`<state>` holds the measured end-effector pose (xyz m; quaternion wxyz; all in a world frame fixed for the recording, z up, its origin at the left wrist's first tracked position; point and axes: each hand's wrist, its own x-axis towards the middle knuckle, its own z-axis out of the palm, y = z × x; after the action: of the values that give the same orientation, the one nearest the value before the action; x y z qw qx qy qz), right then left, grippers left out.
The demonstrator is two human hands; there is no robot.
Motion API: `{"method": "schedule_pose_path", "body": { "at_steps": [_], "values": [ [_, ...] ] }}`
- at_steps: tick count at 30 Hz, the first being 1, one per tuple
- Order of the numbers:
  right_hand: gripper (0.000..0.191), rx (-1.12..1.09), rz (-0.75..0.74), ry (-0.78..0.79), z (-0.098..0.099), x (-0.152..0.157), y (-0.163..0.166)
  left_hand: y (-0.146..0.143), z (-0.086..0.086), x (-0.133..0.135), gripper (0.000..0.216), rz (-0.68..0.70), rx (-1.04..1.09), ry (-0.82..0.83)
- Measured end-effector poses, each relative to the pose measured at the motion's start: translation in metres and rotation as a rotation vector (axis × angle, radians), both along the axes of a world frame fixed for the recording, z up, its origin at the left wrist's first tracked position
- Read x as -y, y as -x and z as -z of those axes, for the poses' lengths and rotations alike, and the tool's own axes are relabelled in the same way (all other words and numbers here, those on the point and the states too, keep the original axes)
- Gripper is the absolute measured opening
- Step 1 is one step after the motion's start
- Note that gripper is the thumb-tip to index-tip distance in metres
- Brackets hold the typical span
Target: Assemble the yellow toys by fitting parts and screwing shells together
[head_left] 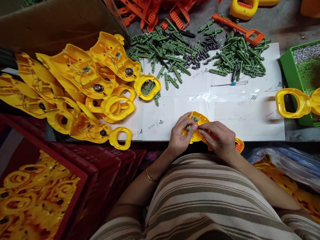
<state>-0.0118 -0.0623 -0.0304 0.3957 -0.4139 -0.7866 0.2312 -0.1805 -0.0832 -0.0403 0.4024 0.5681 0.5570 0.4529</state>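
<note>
Close to the front edge of the table, my two hands meet over a yellow plastic shell half [200,116]. My left hand [181,133] is closed round the shell's left end, with a green plastic part [194,118] showing by its fingers. From the other side, my right hand [220,135] pinches at the shell's inside; what its fingertips hold is too small and covered to name. An orange handle piece [239,144] lies in the shell and shows past my right hand.
Yellow shells with wires and speakers [82,73] pile up at left. Green plastic parts [240,56], small black pieces [203,50] and a screwdriver [230,83] lie behind my hands. A green basket of screws [287,66] stands at right, a red crate [87,183] below left.
</note>
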Motion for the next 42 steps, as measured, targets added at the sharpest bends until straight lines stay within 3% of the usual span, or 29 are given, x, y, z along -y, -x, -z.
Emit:
{"method": "schedule_pose_path", "body": {
  "at_steps": [4,8,11,15,20,25,42],
  "values": [
    [0.016,-0.064,0.043,0.001,0.003,-0.001,0.004,0.006,0.004,0.003,0.015,0.083,0.010,-0.042],
    [0.015,-0.154,0.037,0.071,0.003,-0.002,0.006,0.011,0.009,0.007,0.047,0.071,0.064,-0.013],
    [0.014,-0.164,0.027,0.078,0.001,-0.004,0.008,0.012,0.012,0.009,0.054,0.054,0.067,0.021],
    [0.013,-0.131,0.000,0.130,-0.002,-0.007,0.008,0.013,0.012,0.010,0.053,0.029,0.060,0.089],
    [0.010,-0.119,-0.038,0.106,-0.004,-0.008,0.006,0.015,0.005,0.008,0.055,0.080,0.215,0.157],
    [0.010,-0.146,-0.051,0.127,0.000,-0.007,0.009,0.009,0.006,0.005,0.042,-0.065,0.119,0.096],
    [0.010,-0.154,-0.072,0.066,-0.006,-0.014,0.019,0.002,0.012,0.011,0.043,0.010,-0.047,-0.038]
  ]
}}
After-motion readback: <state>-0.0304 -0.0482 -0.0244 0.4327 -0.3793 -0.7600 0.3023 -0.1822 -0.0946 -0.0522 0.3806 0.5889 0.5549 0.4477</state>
